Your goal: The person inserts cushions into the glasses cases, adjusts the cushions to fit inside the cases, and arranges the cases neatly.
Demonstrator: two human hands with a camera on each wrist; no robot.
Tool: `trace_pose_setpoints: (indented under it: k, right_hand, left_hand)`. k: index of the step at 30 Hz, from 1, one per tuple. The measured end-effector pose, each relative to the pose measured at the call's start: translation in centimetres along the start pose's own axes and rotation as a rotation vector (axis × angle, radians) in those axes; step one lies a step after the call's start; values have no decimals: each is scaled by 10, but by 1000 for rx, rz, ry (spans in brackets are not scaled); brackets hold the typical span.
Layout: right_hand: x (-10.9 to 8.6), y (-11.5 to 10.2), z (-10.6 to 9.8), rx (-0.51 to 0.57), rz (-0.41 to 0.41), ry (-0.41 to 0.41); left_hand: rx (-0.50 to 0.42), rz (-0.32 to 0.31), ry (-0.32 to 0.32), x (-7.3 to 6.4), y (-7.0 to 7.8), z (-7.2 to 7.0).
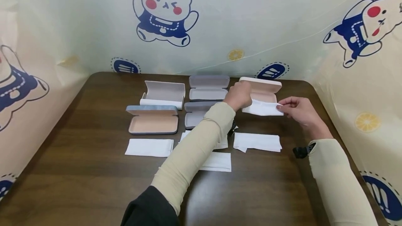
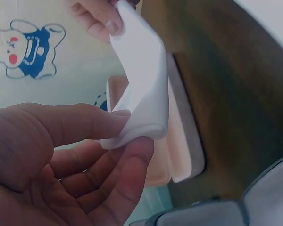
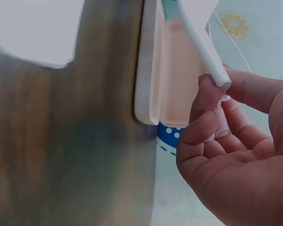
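Note:
A folded white cloth [image 1: 263, 108] hangs stretched between both hands, in front of and partly over an open glasses case [image 1: 265, 88] with a peach lining at the back right of the table. My left hand [image 1: 239, 95] pinches its left end; the left wrist view shows thumb and fingertips on that end of the cloth [image 2: 144, 89]. At the other end, my right hand [image 1: 298, 112] pinches the corner between thumb and index finger. In the right wrist view the cloth [image 3: 205, 47] appears edge-on above the peach interior of the case [image 3: 177, 70].
More open glasses cases stand alongside: a white one [image 1: 164, 91], a blue one [image 1: 153, 125] and two grey ones [image 1: 208, 88], the front one partly behind my left arm. Several folded white cloths [image 1: 149, 147] lie in front on the brown table [image 1: 78, 170]. A patterned sheet [image 1: 220, 16] rises behind.

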State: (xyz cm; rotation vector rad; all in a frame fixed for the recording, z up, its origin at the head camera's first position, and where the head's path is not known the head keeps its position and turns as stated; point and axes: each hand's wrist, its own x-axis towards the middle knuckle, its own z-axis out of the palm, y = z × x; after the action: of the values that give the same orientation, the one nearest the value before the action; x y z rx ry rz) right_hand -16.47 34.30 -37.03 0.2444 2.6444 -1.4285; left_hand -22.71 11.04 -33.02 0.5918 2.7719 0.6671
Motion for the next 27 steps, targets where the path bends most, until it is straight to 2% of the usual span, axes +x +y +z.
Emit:
trace_pose_setpoints:
  k: [5, 9, 13, 16, 21, 27]
  right_hand:
    - [10, -6, 1, 11, 9, 24]
    - [19, -11, 1, 22, 24, 41]
    - [29, -12, 2, 75, 12, 53]
    - [34, -13, 4, 99, 5, 63]
    - [40, -13, 7, 96, 49, 97]
    - [48, -9, 12, 128, 107, 122]
  left_hand:
    - [-35, -88, -56, 12, -3, -8]
    - [-66, -124, -59, 21, -5, -13]
    - [-98, -157, -14, 28, -8, -16]
    - [-138, -177, -5, 34, -12, -18]
    - [-201, -217, 0, 42, -16, -15]
    - [-185, -314, 54, 49, -16, -6]
